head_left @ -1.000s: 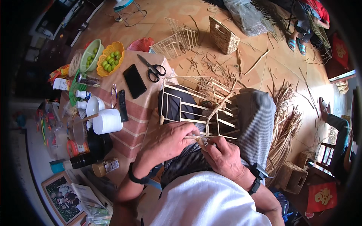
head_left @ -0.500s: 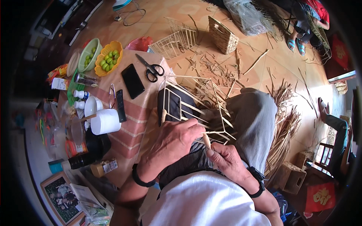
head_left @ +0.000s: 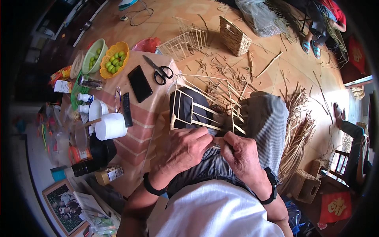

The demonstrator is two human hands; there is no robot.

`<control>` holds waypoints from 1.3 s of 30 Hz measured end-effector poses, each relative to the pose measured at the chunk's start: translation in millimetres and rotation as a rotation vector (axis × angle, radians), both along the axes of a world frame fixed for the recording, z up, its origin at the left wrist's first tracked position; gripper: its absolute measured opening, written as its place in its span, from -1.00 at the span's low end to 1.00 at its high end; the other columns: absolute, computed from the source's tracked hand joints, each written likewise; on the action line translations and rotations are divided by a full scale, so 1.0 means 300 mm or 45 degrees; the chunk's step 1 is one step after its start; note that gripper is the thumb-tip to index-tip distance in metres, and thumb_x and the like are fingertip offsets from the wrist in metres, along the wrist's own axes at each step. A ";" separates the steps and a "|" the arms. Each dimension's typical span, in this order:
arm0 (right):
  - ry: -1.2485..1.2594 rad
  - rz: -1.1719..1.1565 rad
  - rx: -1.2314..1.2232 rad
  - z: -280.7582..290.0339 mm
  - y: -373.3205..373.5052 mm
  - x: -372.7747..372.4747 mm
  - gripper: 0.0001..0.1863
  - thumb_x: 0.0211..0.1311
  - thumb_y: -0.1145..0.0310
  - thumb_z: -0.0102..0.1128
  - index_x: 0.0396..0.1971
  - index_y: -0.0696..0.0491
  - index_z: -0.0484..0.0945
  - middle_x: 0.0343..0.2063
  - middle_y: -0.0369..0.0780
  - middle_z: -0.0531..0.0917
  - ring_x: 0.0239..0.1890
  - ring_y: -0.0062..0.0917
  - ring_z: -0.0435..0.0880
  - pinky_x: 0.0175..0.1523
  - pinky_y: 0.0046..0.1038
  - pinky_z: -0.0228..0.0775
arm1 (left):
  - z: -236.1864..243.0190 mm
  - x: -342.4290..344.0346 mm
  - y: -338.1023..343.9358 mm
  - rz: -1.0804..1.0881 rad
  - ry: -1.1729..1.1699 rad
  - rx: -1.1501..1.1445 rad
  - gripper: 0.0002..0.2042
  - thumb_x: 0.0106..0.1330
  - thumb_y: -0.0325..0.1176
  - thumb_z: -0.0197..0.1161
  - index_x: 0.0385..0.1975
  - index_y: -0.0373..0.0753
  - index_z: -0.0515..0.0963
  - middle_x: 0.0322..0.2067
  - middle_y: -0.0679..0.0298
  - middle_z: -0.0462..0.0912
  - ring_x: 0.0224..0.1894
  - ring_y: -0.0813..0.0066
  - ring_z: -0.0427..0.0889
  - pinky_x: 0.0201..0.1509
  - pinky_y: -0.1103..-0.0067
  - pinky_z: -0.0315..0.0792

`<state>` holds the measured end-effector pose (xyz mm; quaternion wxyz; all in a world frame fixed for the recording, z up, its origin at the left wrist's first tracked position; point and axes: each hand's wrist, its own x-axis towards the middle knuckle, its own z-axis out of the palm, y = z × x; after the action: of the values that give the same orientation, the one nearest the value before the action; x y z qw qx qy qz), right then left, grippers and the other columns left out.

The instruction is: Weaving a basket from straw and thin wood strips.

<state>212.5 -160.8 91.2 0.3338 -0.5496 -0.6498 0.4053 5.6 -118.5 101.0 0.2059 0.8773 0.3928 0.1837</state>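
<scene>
A cream-coloured open basket frame (head_left: 192, 110) of thin rods rests across my lap, tilted over my knees. My left hand (head_left: 188, 148) is closed at the frame's near edge, with the fingers curled over and partly hiding it. Close beside it, my right hand (head_left: 241, 154) pinches a pale strip of plant fibre (head_left: 217, 141), which shows as a short piece between the two hands. The fingertips of both hands are mostly hidden by the knuckles. One near corner of the frame is wrapped in the same tan fibre.
On the table at left lie scissors (head_left: 158, 71), a phone (head_left: 140, 83), a remote (head_left: 126, 109), a white tub (head_left: 111, 126) and a yellow bowl of green fruit (head_left: 115, 61). Dried stalks (head_left: 297, 136) lie right of my knee. A woven basket (head_left: 234, 36) and another wire frame (head_left: 185, 41) stand ahead.
My right hand has risen and turned knuckles-up, closer to my left hand. The fibre strip that hung between them is now mostly covered. The frame has shifted and tilted slightly.
</scene>
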 end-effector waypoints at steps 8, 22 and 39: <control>-0.227 0.177 0.121 0.040 0.014 -0.035 -0.87 0.29 0.43 0.35 -0.35 0.11 0.55 -0.54 -0.06 0.65 -0.48 -0.07 0.70 -0.40 -0.16 0.52 | -0.008 -0.006 0.007 -0.015 -0.011 0.019 -0.89 0.12 -0.55 0.32 -0.45 -0.21 0.51 -0.43 0.24 0.49 -0.43 0.19 0.67 -0.40 0.31 0.50; -0.322 0.176 0.183 0.051 0.034 0.010 -0.80 0.32 0.44 0.34 -0.42 0.10 0.47 -0.55 -0.10 0.58 -0.51 -0.10 0.66 -0.40 -0.16 0.49 | 0.017 -0.004 0.005 -0.040 0.004 -0.051 -0.87 0.19 -0.51 0.34 -0.45 -0.22 0.49 -0.43 0.22 0.46 -0.41 0.19 0.68 -0.38 0.30 0.54; -0.121 0.121 0.145 0.021 0.158 0.067 -0.79 0.29 0.37 0.41 -0.38 0.17 0.57 -0.48 -0.02 0.64 -0.39 0.02 0.66 -0.28 -0.11 0.51 | -0.017 -0.037 -0.014 0.043 0.014 -0.098 -0.78 0.22 -0.34 0.52 -0.28 -0.24 0.61 -0.28 0.20 0.62 -0.25 0.11 0.69 -0.19 0.29 0.58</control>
<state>232.5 -113.3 97.5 0.3138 -0.5170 -0.7121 0.3565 -5.6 -122.7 95.8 0.2341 0.8629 0.4155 0.1670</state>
